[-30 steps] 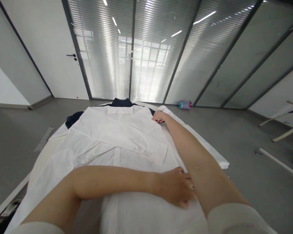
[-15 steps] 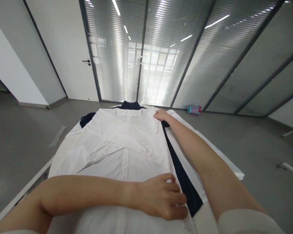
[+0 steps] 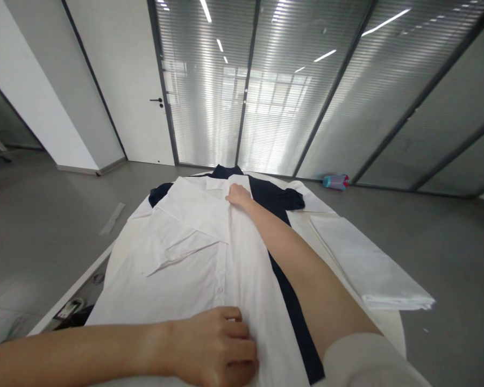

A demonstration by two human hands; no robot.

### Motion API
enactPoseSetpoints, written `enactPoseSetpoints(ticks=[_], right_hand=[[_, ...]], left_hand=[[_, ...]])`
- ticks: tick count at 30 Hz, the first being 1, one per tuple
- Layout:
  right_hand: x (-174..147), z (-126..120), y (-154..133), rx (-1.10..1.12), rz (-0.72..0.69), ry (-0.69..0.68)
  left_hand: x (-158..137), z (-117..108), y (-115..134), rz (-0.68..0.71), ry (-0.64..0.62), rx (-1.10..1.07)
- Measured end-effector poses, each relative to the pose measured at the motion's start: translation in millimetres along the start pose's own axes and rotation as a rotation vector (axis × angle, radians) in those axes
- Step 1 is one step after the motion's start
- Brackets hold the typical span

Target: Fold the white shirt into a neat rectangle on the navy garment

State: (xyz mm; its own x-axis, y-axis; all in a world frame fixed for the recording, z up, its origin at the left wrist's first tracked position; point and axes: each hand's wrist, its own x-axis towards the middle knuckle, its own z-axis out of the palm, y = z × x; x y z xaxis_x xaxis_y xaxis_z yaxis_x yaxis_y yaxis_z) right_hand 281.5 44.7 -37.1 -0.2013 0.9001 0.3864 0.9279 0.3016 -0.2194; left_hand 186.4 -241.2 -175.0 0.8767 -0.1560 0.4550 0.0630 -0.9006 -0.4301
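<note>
Item: white shirt (image 3: 193, 258), spread on the worktop (image 3: 391, 328) over a dark garment (image 3: 282, 201). Right hand (image 3: 237, 194) at the collar end, fingers closed on the folded side panel. Left hand (image 3: 215, 346) at the hem, fingers curled, pinning the same panel.

Risk: the 2 hands moving unevenly could skew the fold and crease the fabric; dragging could pull the dark garment along.

Change: 0.5 s ago the panel edge lay further right; now it sits near the centre, exposing more dark garment. Folded white cloth (image 3: 367, 263) now visible at right.
</note>
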Motion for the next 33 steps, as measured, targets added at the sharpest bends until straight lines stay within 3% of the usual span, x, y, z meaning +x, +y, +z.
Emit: enactPoseSetpoints(ticks=[4,10,18,25,33], right_hand=[[-1.3,15.7,-1.1,-0.021,0.018,-0.018],[-2.4,13.1,-2.3,-0.048,0.011,0.036],[-10.8,20.2,-2.8,-0.022,0.018,0.034],[-10.7,26.8,3.0,-0.004,-0.007,0.067],[-12.4,34.0,11.0,0.054,-0.028,0.143]], left_hand=[[-17.2,2.7,4.7,-0.037,-0.067,0.010],[-21.8,4.5,11.1,-0.055,-0.088,0.014],[-23.3,-6.7,9.9,-0.048,0.014,-0.066],[-31.8,0.5,17.1,-0.108,-0.069,-0.097],[-33.9,-0.4,19.8,-0.073,0.012,-0.120]])
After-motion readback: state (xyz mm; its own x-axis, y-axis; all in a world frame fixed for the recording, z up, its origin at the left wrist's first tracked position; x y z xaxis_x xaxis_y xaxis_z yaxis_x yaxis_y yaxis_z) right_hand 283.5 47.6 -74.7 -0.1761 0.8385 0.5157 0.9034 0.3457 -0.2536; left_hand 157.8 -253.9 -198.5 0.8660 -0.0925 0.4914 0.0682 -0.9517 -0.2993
